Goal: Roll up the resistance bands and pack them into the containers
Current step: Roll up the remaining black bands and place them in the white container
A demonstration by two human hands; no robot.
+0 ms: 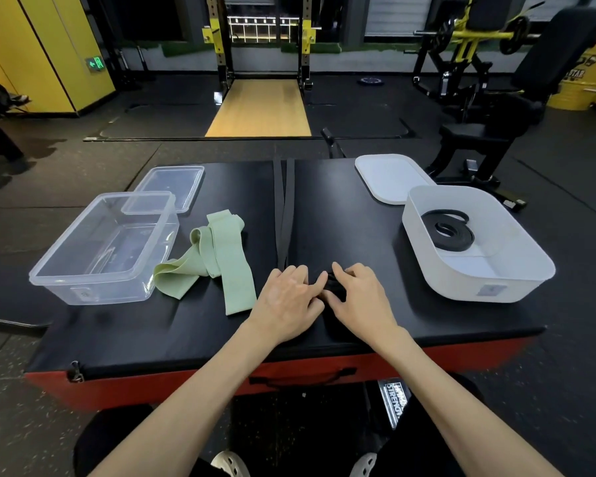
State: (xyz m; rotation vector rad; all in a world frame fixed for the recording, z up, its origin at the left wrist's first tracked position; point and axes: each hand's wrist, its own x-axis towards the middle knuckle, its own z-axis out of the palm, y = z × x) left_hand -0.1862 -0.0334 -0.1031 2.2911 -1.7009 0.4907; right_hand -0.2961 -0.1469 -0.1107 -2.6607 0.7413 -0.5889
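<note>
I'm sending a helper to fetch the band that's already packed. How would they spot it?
On the black padded platform, look to its right side for the white tub, with a white lid lying behind it. The rolled black band lies coiled inside that tub, unlike the loose green band beside the empty clear container.

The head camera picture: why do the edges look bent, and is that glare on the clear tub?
Head view: a wide-angle lens bows the padded box's edges; ceiling light leaves pale glints on the clear plastic container; the black band barely stands out from the dark top.

Black band [284,208] half-rolled; green band [217,256] loose
</note>
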